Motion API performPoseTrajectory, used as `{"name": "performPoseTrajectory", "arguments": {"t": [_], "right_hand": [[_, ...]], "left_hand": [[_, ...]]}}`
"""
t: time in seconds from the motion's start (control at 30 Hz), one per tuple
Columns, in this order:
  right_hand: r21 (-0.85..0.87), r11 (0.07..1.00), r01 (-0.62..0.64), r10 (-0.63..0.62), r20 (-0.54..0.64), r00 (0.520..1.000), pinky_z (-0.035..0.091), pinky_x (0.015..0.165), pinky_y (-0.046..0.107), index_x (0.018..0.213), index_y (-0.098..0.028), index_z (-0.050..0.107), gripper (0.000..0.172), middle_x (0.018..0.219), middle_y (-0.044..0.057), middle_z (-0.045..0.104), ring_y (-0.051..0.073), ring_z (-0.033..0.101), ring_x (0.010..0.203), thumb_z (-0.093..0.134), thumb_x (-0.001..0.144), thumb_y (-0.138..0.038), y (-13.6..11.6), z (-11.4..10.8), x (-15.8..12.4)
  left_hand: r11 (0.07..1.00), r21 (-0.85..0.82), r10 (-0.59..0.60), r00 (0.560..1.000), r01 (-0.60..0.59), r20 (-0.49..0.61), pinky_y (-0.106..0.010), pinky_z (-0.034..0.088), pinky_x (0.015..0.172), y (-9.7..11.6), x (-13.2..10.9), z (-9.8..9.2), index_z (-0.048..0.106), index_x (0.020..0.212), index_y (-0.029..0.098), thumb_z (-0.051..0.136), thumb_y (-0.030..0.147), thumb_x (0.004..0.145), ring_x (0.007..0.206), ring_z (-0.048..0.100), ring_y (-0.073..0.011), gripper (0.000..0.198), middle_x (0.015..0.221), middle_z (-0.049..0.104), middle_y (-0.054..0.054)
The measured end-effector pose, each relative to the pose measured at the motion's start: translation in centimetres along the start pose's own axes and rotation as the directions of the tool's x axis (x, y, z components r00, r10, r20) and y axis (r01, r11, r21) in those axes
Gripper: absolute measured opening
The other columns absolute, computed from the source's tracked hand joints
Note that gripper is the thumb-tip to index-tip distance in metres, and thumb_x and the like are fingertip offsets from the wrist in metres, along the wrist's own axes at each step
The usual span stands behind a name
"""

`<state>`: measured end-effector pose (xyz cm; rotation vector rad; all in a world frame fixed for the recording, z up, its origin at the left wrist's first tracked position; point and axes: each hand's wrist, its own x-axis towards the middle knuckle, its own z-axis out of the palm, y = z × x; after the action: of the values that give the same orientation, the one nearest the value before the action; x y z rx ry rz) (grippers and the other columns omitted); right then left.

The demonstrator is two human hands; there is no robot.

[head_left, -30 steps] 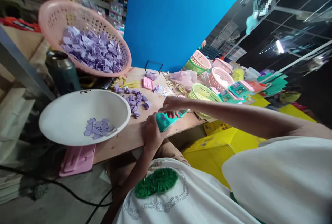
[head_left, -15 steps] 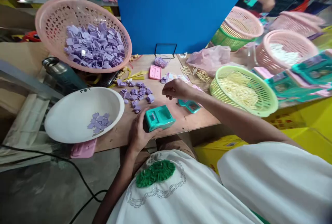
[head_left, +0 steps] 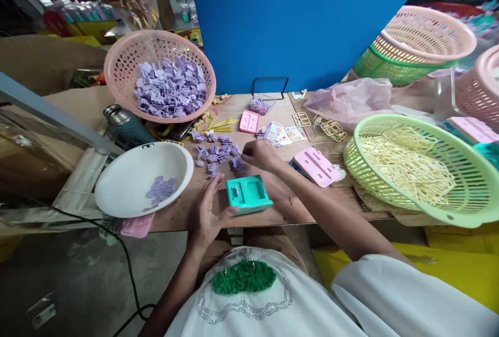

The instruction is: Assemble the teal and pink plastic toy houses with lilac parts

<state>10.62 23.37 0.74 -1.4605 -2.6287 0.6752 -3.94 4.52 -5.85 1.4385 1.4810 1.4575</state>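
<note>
A teal plastic case [head_left: 249, 194] with recessed compartments lies at the table's front edge. My left hand [head_left: 207, 215] is beside its left side, fingers spread and thumb close to the near left corner; whether it touches is unclear. Beyond the case, my right hand [head_left: 262, 155] has its fingers pinched together at the right edge of a group of small purple plastic pieces [head_left: 212, 157]. Its fingertips are right by one purple piece [head_left: 236, 163]; what they hold, if anything, is too small to make out. A pink slotted panel [head_left: 317, 166] lies right of my right wrist.
A white bowl [head_left: 113, 187] with purple bits and a pink basket [head_left: 117, 85] of purple parts stand left, by a flask [head_left: 130, 126]. A green basket [head_left: 353, 155] of cream frames stands right. At the back are a blue board [head_left: 296, 25] and a pink plastic bag [head_left: 351, 100].
My left hand has loosened from the teal case, its fingers now apart. My right hand has moved closer to the purple pieces. The camera view has shifted, showing the pink panel more fully.
</note>
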Motion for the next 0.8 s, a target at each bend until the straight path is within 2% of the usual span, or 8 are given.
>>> {"name": "performPoseTrajectory", "arguments": {"t": [0.1, 0.23, 0.33, 0.43, 0.53, 0.6, 0.7, 0.8], "right_hand": [[0.027, 0.999, 0.018, -0.018, -0.001, 1.0, 0.044, 0.069, 0.022, 0.105, -0.012, 0.079, 0.021, 0.1, 0.011, 0.08, 0.018, 0.073, 0.087, 0.071, 0.091, -0.025, 0.5, 0.4, -0.2], [-0.011, 0.994, 0.111, -0.109, 0.11, 0.988, 0.048, 0.077, 0.025, 0.112, -0.012, 0.079, 0.033, 0.106, 0.013, 0.079, 0.024, 0.073, 0.097, 0.082, 0.081, -0.021, 0.2, 1.1, 0.4], [0.182, 0.958, 0.223, -0.223, -0.019, 0.975, 0.052, 0.078, 0.025, 0.108, -0.011, 0.078, 0.028, 0.106, 0.013, 0.078, 0.021, 0.073, 0.092, 0.08, 0.081, -0.02, 0.2, 0.8, -0.5], [0.331, 0.825, 0.458, -0.403, -0.224, 0.888, 0.055, 0.082, 0.029, 0.111, -0.014, 0.075, 0.031, 0.105, 0.011, 0.075, 0.02, 0.072, 0.092, 0.081, 0.085, -0.03, -0.5, -0.3, -2.9], [0.307, 0.692, 0.653, -0.569, -0.325, 0.755, 0.057, 0.09, 0.038, 0.114, -0.017, 0.074, 0.038, 0.111, 0.014, 0.071, 0.024, 0.069, 0.1, 0.077, 0.091, -0.047, -2.0, -1.0, -5.6], [0.35, 0.633, 0.69, -0.571, -0.391, 0.722, 0.059, 0.091, 0.04, 0.118, -0.019, 0.074, 0.046, 0.114, 0.014, 0.069, 0.025, 0.068, 0.103, 0.076, 0.089, -0.055, -2.9, -1.0, -6.9], [0.533, 0.585, 0.612, -0.396, -0.471, 0.788, 0.061, 0.088, 0.038, 0.122, -0.02, 0.075, 0.057, 0.111, 0.012, 0.067, 0.022, 0.068, 0.097, 0.079, 0.084, -0.062, -3.6, -0.3, -8.3], [0.668, 0.566, 0.483, -0.277, -0.398, 0.875, 0.062, 0.085, 0.036, 0.119, -0.019, 0.078, 0.059, 0.105, 0.01, 0.068, 0.021, 0.069, 0.093, 0.082, 0.08, -0.063, -4.0, 0.6, -9.5]], "left_hand": [[1.0, -0.022, -0.016, 0.997, 0.015, -0.079, -0.043, 0.053, 0.113, 1.0, 0.9, -0.1, 0.06, 0.142, 0.022, 0.073, 0.048, 0.093, 0.129, 0.065, -0.028, 0.057, 0.143, 0.063, -0.016], [0.999, -0.009, -0.041, 0.999, 0.041, -0.028, -0.045, 0.05, 0.116, 1.1, 1.7, -0.6, 0.063, 0.139, 0.021, 0.079, 0.047, 0.088, 0.135, 0.061, -0.0293, 0.06, 0.146, 0.061, -0.015], [0.99, -0.12, -0.092, 0.991, 0.079, -0.1, -0.043, 0.052, 0.113, 1.5, 1.8, -0.8, 0.066, 0.135, 0.019, 0.076, 0.046, 0.091, 0.128, 0.065, -0.0269, 0.053, 0.139, 0.067, -0.016], [0.951, -0.284, -0.165, 0.978, 0.122, -0.131, -0.039, 0.059, 0.102, 2.7, 2.5, -0.7, 0.069, 0.131, 0.018, 0.079, 0.048, 0.087, 0.114, 0.071, -0.0248, 0.054, 0.128, 0.074, -0.014], [0.866, -0.46, -0.24, 0.97, 0.196, -0.039, -0.035, 0.061, 0.093, 4.0, 3.5, -0.8, 0.074, 0.121, 0.019, 0.088, 0.05, 0.077, 0.105, 0.074, -0.0234, 0.055, 0.115, 0.078, -0.01], [0.779, -0.567, -0.292, 0.955, 0.269, 0.052, -0.033, 0.062, 0.089, 4.5, 3.9, -1.0, 0.076, 0.114, 0.021, 0.089, 0.051, 0.074, 0.1, 0.076, -0.0225, 0.052, 0.107, 0.08, -0.008], [0.677, -0.664, -0.319, 0.94, 0.318, 0.125, -0.034, 0.062, 0.09, 4.6, 3.5, -1.3, 0.078, 0.111, 0.024, 0.091, 0.051, 0.072, 0.102, 0.075, -0.0223, 0.05, 0.109, 0.08, -0.007], [0.671, -0.689, -0.3, 0.95, 0.272, 0.083, -0.037, 0.061, 0.097, 4.7, 2.4, -1.1, 0.079, 0.108, 0.026, 0.092, 0.051, 0.07, 0.109, 0.073, -0.0232, 0.048, 0.116, 0.078, -0.006]]}}
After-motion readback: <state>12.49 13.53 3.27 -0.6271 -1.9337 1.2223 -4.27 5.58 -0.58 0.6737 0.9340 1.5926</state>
